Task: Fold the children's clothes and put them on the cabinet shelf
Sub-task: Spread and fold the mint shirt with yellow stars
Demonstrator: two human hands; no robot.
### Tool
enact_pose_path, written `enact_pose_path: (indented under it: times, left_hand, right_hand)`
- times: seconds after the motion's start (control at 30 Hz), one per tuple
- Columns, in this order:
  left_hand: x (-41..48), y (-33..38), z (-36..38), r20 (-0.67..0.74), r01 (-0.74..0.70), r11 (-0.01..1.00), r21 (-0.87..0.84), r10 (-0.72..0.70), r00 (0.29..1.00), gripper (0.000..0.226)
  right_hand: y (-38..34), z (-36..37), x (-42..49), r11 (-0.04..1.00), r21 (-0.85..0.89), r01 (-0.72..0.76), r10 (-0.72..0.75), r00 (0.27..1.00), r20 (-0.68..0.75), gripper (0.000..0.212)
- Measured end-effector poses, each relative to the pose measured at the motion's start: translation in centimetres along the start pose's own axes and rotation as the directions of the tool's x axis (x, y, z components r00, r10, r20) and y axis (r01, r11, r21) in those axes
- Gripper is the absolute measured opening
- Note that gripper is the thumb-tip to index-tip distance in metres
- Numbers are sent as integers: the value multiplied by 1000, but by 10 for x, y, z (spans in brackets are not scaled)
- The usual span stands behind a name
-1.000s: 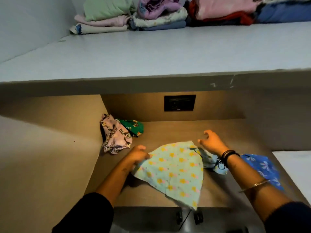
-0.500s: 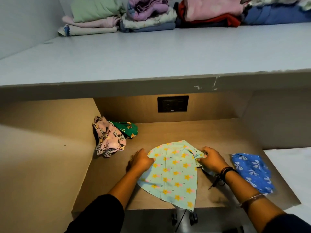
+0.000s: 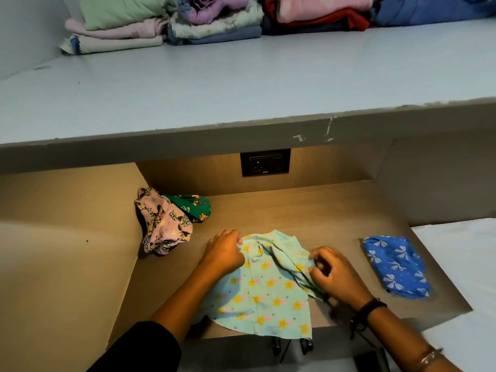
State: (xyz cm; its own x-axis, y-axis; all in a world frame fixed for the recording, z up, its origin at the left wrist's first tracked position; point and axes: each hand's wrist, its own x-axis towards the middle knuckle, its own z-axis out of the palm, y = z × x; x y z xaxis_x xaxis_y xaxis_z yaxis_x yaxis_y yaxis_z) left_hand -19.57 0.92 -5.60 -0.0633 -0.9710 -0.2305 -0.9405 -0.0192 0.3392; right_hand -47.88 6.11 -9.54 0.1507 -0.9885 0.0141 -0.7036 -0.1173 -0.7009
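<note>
A small mint-green garment with yellow stars (image 3: 264, 291) lies spread on the wooden desk (image 3: 308, 213), its lower edge hanging over the front. My left hand (image 3: 224, 252) presses and pinches its upper left corner. My right hand (image 3: 334, 275) pinches the right edge, where a flap and a dark string are folded onto the cloth. The grey cabinet shelf (image 3: 228, 84) above the desk carries folded clothes (image 3: 214, 20) stacked along its back.
A crumpled pink cartoon-print garment (image 3: 163, 224) and a green one (image 3: 190, 205) lie at the desk's back left corner. A folded blue bow-print piece (image 3: 394, 264) sits at the right. A black wall socket (image 3: 265, 162) is behind; a white surface (image 3: 461, 253) adjoins right.
The right hand pulled the garment's right side inward over the cloth, making a fold. The left hand stayed at the upper left corner. The view moved closer.
</note>
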Motion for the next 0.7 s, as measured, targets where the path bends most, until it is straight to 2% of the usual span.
enact_pose_path:
  times: [0.07,0.1,0.2,0.23,0.3,0.37,0.43,0.5,0.57,0.63,0.7]
  left_hand:
    - [13,20,-2,-39,-155,980,-121,151,988,35]
    - [20,30,-4,-19,-214,962,-167,214,977,44]
    - [42,57,-5,175,-321,934,-155,346,922,69]
    - [48,63,-4,251,-364,927,-88,375,893,73]
    - [58,75,1,390,-469,882,50,416,822,74]
    - [65,84,8,496,-543,832,110,428,756,68]
    - [66,88,11,553,-580,803,133,426,716,58]
    - [68,89,10,542,-625,764,161,461,703,44]
    - [70,87,5,481,-604,790,102,493,725,29]
    - [73,85,-5,463,-489,866,-106,478,746,16]
    - [74,78,-23,454,-395,886,-242,463,761,32]
  right_hand:
    - [-5,-3,9,983,-16,-181,180,983,-39,41]
    - [-7,-4,14,976,-71,-205,204,979,-20,47]
    - [-15,1,21,963,-221,-154,158,987,-1,25]
    - [-15,4,22,966,-185,-178,180,984,-3,20]
    - [-15,8,22,961,9,-276,276,961,7,16]
    - [-13,7,21,940,180,-288,294,956,-6,14]
    - [-13,3,21,927,279,-251,278,959,-62,15]
    - [-17,-5,23,892,397,-215,280,954,-113,20]
    - [-21,-13,25,855,490,-168,278,947,-160,28]
    - [-26,-21,30,808,570,-150,301,937,-180,28]
    - [-33,-33,36,770,626,-127,317,927,-202,24]
